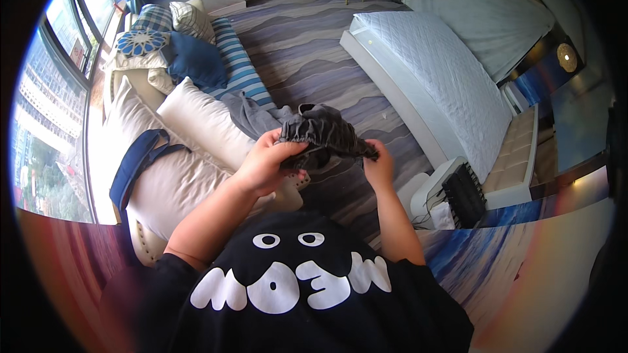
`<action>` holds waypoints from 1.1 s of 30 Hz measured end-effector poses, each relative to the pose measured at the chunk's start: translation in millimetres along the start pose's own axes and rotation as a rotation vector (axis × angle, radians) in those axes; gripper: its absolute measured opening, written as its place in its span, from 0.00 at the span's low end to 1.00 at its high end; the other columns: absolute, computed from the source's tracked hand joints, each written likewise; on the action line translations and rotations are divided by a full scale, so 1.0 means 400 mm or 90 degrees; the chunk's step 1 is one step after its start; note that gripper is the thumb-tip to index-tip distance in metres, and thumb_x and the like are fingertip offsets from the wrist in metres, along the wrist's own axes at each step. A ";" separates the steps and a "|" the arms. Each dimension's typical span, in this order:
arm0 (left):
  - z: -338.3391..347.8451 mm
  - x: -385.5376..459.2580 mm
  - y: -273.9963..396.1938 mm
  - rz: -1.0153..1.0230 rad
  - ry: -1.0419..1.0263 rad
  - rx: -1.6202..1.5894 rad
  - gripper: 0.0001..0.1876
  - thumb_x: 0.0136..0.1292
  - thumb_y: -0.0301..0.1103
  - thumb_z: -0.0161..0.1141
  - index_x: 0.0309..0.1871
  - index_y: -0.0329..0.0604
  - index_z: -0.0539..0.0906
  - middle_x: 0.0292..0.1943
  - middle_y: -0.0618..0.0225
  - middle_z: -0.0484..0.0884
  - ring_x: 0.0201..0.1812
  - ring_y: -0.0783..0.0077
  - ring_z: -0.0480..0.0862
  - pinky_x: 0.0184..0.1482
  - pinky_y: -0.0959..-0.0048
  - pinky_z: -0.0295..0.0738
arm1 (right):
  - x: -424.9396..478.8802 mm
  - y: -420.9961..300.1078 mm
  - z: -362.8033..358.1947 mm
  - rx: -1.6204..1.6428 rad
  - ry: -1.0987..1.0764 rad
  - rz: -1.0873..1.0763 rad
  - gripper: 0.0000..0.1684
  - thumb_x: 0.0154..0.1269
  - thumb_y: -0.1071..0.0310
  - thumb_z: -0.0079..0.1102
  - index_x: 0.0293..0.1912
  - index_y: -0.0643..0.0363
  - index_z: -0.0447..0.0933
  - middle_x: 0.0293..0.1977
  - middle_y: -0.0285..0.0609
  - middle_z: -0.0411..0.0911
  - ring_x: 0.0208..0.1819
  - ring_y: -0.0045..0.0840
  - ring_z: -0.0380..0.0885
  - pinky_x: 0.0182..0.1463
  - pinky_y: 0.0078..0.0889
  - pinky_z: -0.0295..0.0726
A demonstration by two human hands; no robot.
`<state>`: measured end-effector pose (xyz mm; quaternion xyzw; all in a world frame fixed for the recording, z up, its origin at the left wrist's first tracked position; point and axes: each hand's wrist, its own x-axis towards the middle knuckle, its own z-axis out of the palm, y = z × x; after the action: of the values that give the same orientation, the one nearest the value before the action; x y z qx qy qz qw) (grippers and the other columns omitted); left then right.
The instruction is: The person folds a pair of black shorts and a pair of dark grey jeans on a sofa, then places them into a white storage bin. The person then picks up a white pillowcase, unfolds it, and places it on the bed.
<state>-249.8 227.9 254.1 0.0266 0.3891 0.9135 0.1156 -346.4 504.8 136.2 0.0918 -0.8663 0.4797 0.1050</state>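
A dark grey garment with a gathered elastic waistband (319, 130) is stretched between my two hands in front of my chest. My left hand (265, 164) grips its left end, thumb on top of the cloth. At the other end, my right hand (378, 164) is closed around a bunched part of the fabric. Just beyond the garment, a grey cloth (252, 115) lies over the sofa by a white pillow (206, 120). How far the garment hangs below my hands cannot be told.
A cream sofa (147, 238) on my left holds pillows, a blue cushion (196, 61) and a navy strapped item (135, 166). To the right stand a bed with a quilted mattress (431, 73) and a small white table (422, 196) bearing a black ribbed object (463, 193).
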 end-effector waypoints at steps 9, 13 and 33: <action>0.118 0.251 -0.126 0.118 0.065 0.311 0.24 0.63 0.26 0.66 0.58 0.45 0.66 0.40 0.71 0.80 0.38 0.76 0.81 0.38 0.76 0.77 | 0.081 0.064 -0.395 -0.015 0.189 0.027 0.20 0.52 0.81 0.56 0.46 0.61 0.82 0.37 0.42 0.85 0.41 0.25 0.84 0.49 0.25 0.78; 0.099 0.351 -0.199 0.212 0.124 0.728 0.15 0.63 0.24 0.63 0.52 0.37 0.75 0.34 0.69 0.82 0.32 0.80 0.81 0.35 0.79 0.77 | 0.049 0.053 -0.534 0.125 0.022 0.117 0.25 0.49 0.84 0.53 0.51 0.62 0.78 0.38 0.37 0.82 0.42 0.19 0.79 0.48 0.21 0.76; -0.076 0.266 -0.076 0.440 0.229 0.983 0.10 0.60 0.23 0.65 0.46 0.36 0.83 0.39 0.58 0.81 0.41 0.65 0.82 0.44 0.71 0.75 | 0.055 -0.103 -0.638 -0.381 -0.309 -0.098 0.22 0.53 0.62 0.69 0.50 0.53 0.80 0.39 0.49 0.83 0.42 0.41 0.81 0.47 0.40 0.79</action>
<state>-351.8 251.6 206.5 0.0698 0.8832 0.3679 -0.2822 -332.8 698.9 307.6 0.2326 -0.9581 0.1609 -0.0448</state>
